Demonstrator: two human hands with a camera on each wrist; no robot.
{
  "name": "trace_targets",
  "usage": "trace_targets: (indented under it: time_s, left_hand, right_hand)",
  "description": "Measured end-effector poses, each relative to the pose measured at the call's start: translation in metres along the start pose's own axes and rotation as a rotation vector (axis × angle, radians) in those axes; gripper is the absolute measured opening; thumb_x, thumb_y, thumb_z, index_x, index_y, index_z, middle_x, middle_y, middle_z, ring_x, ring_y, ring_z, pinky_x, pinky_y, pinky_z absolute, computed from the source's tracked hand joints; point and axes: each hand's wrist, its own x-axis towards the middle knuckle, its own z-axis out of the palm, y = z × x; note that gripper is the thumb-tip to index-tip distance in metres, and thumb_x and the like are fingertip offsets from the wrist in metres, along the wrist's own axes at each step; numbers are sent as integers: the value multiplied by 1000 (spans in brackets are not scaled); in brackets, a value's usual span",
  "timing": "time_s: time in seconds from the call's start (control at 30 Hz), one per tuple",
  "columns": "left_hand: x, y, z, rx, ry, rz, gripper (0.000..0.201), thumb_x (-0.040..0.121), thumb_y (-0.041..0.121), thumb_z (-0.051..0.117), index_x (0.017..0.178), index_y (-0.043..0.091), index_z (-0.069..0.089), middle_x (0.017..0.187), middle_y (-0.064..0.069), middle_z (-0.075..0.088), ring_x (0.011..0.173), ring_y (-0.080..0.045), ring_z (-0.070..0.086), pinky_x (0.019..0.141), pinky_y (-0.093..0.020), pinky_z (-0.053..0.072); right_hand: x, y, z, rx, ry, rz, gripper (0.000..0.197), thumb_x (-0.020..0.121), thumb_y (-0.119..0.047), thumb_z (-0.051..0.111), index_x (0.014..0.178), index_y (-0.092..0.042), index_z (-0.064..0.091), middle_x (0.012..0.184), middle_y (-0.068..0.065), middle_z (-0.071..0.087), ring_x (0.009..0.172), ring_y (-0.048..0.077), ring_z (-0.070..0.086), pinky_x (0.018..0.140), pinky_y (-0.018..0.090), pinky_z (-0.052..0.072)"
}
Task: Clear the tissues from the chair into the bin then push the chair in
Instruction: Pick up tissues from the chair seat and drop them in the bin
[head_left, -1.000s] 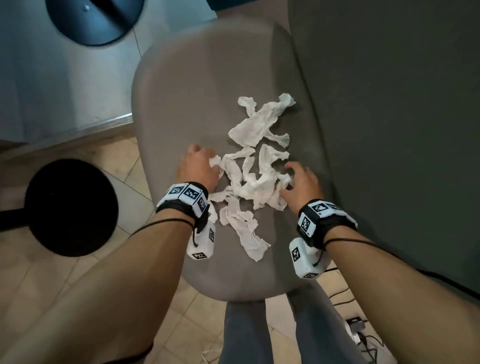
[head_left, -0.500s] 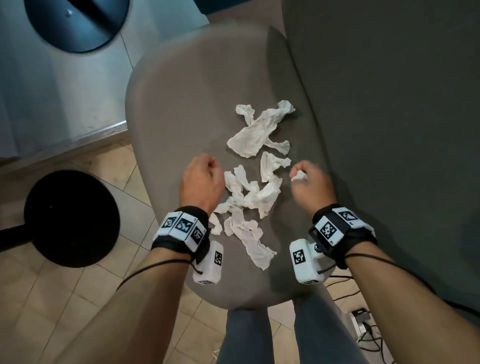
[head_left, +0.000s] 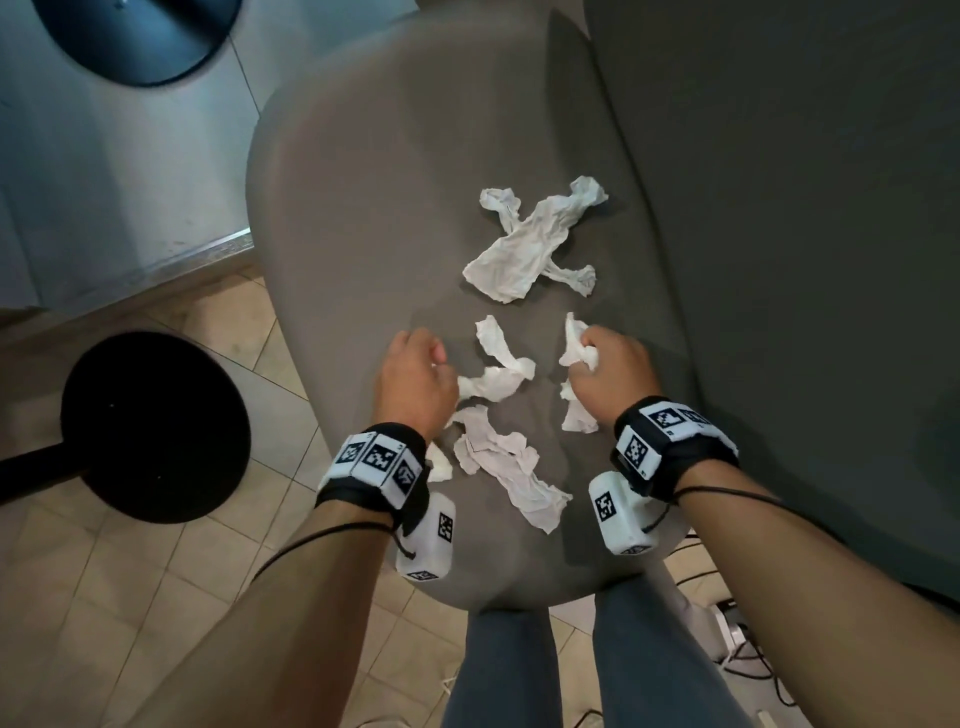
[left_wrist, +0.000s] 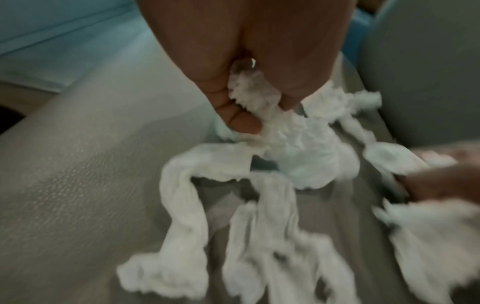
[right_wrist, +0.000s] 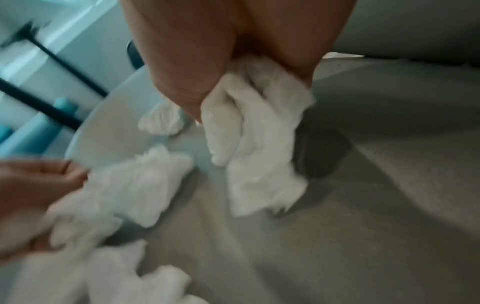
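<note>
Both hands have pulled apart since a second ago, splitting the central tissue heap.

Head view: the left hand (head_left: 415, 384), fingers curled, grips a crumpled white paper tissue strip (head_left: 496, 382) near the middle of the grey upholstered chair seat (head_left: 363, 208). The right hand (head_left: 610, 371) clenches a white tissue wad (head_left: 576, 348) near the seat's right edge. A larger twisted white tissue (head_left: 530, 244) lies loose toward the back; a long flat one (head_left: 511, 467) lies toward the front edge.

Left wrist view: fingers (left_wrist: 244, 121) pinch tissue, strands trailing onto the seat.

Right wrist view: tissue (right_wrist: 257, 144) hangs from the closed fist, blurred.
</note>
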Motion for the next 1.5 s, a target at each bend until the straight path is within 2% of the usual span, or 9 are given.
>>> trace_targets:
  time_s: [0.23, 0.33, 0.47, 0.57, 0.7, 1.0, 1.2, 1.4, 1.5]
  left_hand:
    - [-2, 22, -34, -287, 146, -43, 21, 90, 11, 43, 83, 23, 59, 72, -1, 67, 68, -22, 61, 63, -28, 49]
    - [-3, 40, -29, -176, 75, 21, 9, 90, 28, 56, 93, 21, 59, 80, 3, 62, 75, -18, 58, 61, -27, 43]
    - [5, 40, 3, 49, -144, 72, 39, 81, 52, 69, 108, 31, 49, 110, 6, 55, 102, -17, 52, 84, -35, 46]
    - [9, 33, 22, 236, -195, 89, 46, 84, 47, 68, 121, 26, 49, 120, -1, 53, 112, -23, 51, 86, -36, 44]
    - [11, 29, 30, 237, -163, 125, 28, 90, 38, 63, 108, 17, 57, 107, -2, 53, 97, -24, 53, 73, -33, 41]
    - [34, 52, -7, -39, 3, 113, 25, 83, 6, 46, 92, 27, 55, 77, 2, 64, 64, -25, 55, 65, -34, 47]
    - [76, 85, -23, 17, 70, 164, 17, 89, 33, 49, 101, 24, 57, 81, 1, 66, 74, -28, 60, 68, -36, 48]
    - [126, 102, -13, 279, -164, 326, 42, 92, 29, 52, 130, 43, 44, 117, 1, 68, 94, -26, 63, 78, -38, 51]
    - [133, 102, -7, 389, -173, 425, 38, 90, 27, 53, 126, 40, 51, 110, -3, 69, 96, -32, 64, 73, -36, 47]
  right_hand:
    - [2, 2, -24, 189, 177, 17, 28, 56, -13, 37, 77, -7, 56, 88, 5, 57, 80, 35, 61, 72, 49, 56]
    - [10, -5, -33, 128, 187, -3, 24, 64, -17, 43, 81, -7, 57, 98, 0, 40, 93, 32, 54, 89, 45, 50]
    - [33, -18, -37, 88, 176, -41, 29, 75, -27, 56, 96, -8, 61, 111, 1, 39, 107, 26, 52, 99, 32, 42]
    - [53, -32, -35, 120, 153, -78, 45, 81, -49, 66, 103, -10, 63, 118, 1, 40, 112, 18, 49, 97, 21, 34]
    - [78, -56, -36, 52, 213, -119, 74, 70, -81, 53, 105, -17, 65, 115, -2, 44, 114, 17, 47, 102, 33, 38]
    - [118, -64, -33, -80, 280, -258, 18, 82, -17, 59, 99, -12, 60, 113, 9, 53, 93, 29, 56, 74, 35, 43]
    - [120, -55, -39, -5, 168, -247, 20, 83, -10, 56, 103, -10, 58, 104, 7, 61, 93, 26, 57, 73, 33, 44]
    - [101, -45, -54, 121, 223, -52, 10, 80, -16, 54, 81, -7, 55, 73, 3, 58, 65, 21, 50, 49, 16, 34]
    - [86, -39, -64, 147, 250, -6, 28, 77, -28, 57, 74, -1, 52, 68, 4, 54, 60, 18, 46, 51, 26, 37]
